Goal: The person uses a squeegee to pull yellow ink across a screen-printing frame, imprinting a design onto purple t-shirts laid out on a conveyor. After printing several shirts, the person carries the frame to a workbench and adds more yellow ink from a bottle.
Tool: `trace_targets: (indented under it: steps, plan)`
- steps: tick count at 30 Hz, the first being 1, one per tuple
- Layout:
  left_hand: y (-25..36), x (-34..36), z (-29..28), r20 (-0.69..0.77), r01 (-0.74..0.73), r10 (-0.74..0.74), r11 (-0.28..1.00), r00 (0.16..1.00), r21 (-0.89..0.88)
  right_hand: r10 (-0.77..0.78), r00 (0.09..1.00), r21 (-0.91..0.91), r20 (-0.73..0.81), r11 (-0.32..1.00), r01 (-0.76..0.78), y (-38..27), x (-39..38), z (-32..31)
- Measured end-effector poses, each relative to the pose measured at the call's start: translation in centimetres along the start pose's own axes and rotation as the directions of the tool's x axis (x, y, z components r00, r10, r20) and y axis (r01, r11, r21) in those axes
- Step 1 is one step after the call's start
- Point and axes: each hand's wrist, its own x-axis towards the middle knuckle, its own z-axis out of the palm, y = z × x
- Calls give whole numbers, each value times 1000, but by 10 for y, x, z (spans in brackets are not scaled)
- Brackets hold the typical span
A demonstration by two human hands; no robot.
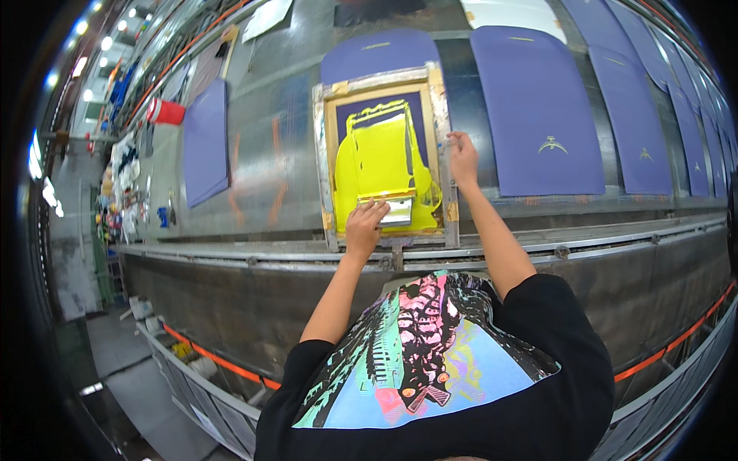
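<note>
A screen printing frame (324,188) with worn, taped bars lies on the long table in front of me. Bright yellow ink (380,157) covers much of its mesh, with dark purple showing at the top. My left hand (367,228) is closed on the left part of a squeegee (397,213), a wide metal-coloured blade at the near end of the mesh. Yellow ink coats its far edge. My right hand (463,160) has its fingers curled against the frame's right bar. Beneath the frame, a purple panel (380,55) with a rounded end sticks out on the far side.
Purple panels (534,107) with small yellow marks lie in a row to the right. More purple sheets (206,142) are stacked at left, near a red container (165,112). A metal rail (300,257) runs along the table's near edge, close to my body.
</note>
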Motion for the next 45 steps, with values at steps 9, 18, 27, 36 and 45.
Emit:
trace_targets:
  steps: [9,18,27,36,45]
  plan:
    - [-52,-30,-41,-273,345,-558,757,783,-556,32,996,106,79,994,-41,-43,-31,-15]
    - [-75,48,-82,194,346,-747,51,636,-937,-48,974,334,222,942,-29,-169,21,-64]
    - [-173,-227,-274,-228,464,-869,437,439,-771,-248,743,653,622,687,-318,-216,-70,156]
    - [-362,-464,-507,-427,487,-856,252,-291,-837,-451,182,455,874,629,-630,-378,-376,597]
    - [-683,-863,-809,162,102,-987,-161,4,-982,22,531,230,847,886,-404,-641,-801,755]
